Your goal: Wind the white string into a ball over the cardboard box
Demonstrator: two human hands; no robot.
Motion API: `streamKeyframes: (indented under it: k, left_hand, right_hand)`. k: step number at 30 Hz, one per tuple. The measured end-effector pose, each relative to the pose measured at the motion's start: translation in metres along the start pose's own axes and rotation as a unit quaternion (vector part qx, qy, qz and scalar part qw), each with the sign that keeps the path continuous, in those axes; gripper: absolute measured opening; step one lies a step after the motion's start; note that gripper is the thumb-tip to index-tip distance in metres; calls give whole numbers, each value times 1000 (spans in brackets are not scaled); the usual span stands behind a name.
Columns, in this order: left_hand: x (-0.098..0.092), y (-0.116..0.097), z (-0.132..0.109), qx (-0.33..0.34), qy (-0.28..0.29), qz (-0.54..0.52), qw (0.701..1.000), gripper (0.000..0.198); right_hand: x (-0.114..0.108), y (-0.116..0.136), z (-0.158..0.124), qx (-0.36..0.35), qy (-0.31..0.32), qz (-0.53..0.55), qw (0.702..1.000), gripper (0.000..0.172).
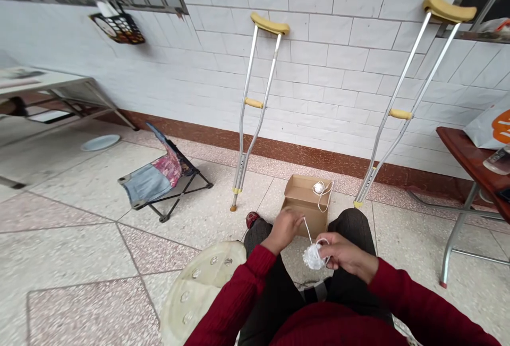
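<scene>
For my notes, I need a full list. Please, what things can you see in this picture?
Crutches: two, silver and yellow, leaning on tiled wall.
Cardboard box: one, brown, on floor ahead.
String ball: one, white, inside box.
Folding stool: one, blue and pink, floor left.
Plate: one, pale, floor left.
Table: one, brown, right.
Wall basket: one, dark, upper left.
Left hand: one, pinching white string.
Right hand: one, holding second string ball.
Sleeves: two, red, both arms.

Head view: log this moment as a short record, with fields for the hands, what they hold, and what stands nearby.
right hand: holds a white cord ball
left hand: beside a cord strand, over the open cardboard box
box contents: second white cord ball
nearby: aluminium crutch and another aluminium crutch leaning on the tiled wall
</scene>
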State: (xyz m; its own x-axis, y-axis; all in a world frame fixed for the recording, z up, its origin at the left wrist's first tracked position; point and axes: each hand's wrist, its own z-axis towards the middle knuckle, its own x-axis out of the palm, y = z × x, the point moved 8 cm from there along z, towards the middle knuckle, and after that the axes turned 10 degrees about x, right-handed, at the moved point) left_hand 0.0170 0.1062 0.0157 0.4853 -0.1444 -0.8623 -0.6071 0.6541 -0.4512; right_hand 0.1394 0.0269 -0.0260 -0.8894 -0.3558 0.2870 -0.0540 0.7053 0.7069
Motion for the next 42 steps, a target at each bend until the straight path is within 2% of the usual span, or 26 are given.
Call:
streamKeyframes:
  k: [2, 3, 5, 6, 8, 10, 12, 13, 16, 18, 19, 21, 23, 26, 29, 32, 35, 38, 40, 42]
  left_hand:
    - [-20, -11, 16, 41, -8, 32, 999, 27]
    - [-26, -20, 22, 58, -8, 47, 997, 26]
    - [-29, -43, 27, 82, -3, 56, 995, 26]
    - [-25, -53, 26, 86, -1, 49, 995, 27]
    - [-11, -68, 17, 75, 2, 16, 997, 31]
    - [11, -71, 2, 49, 24, -30, 998, 34]
    - [30, -58, -12, 6, 47, -68, 997, 34]
    - [36, -47, -18, -20, 54, -77, 995, 33]
    - [30, -15, -22, -49, 48, -61, 996, 30]
    - [14, -6, -15, -16, 32, -32, 999, 30]
    - [6, -6, -9, 8, 26, -16, 999, 29]
    - [-7, -12, 2, 48, 22, 21, 998, 26]
    - [-9, -25, 10, 71, 28, 59, 995, 25]
    - [3, -42, 13, 49, 46, 86, 994, 28]
    - [17, -42, 6, -34, 38, 24, 998, 32]
    - [26, -36, -4, -80, 14, -117, 990, 36]
    - [30, -28, -12, -81, 3, -181, 980, 37]
    - [29, -20, -15, -63, 9, -144, 988, 31]
    - [26, -18, -12, -17, 27, -92, 995, 28]
    - [18, -19, -5, 29, 38, -34, 998, 28]
  right_hand:
    - [-14, -24, 20, 30, -55, 7, 998, 20]
    - [-28, -27, 30, 23, -100, 26, 994, 19]
    - [-61, -15, 40, -22, -203, 97, 974, 21]
    - [-74, -3, 42, -47, -234, 123, 963, 22]
    - [-90, 29, 39, -95, -254, 157, 950, 26]
    - [-90, 63, 25, -153, -232, 179, 944, 29]
    - [-74, 82, 7, -186, -187, 174, 949, 29]
    - [-62, 83, -1, -184, -163, 155, 957, 28]
    - [-19, 55, -14, -128, -84, 58, 987, 24]
    - [2, 17, -7, -50, -33, -18, 998, 22]
    - [4, -1, 0, -20, -23, -28, 999, 21]
    - [-9, -20, 19, -5, -65, -24, 998, 19]
    - [-37, -17, 36, -37, -157, 6, 987, 20]
    - [-73, 14, 48, -119, -271, 39, 954, 22]
    - [-85, 52, 47, -190, -307, 63, 931, 24]
    - [-81, 77, 37, -217, -286, 121, 925, 27]
    - [-61, 83, 23, -205, -206, 160, 944, 28]
    - [-31, 61, 6, -142, -93, 139, 976, 27]
    - [-13, 33, -1, -83, -28, 85, 993, 24]
    - [-6, 2, -3, -24, 15, 36, 999, 19]
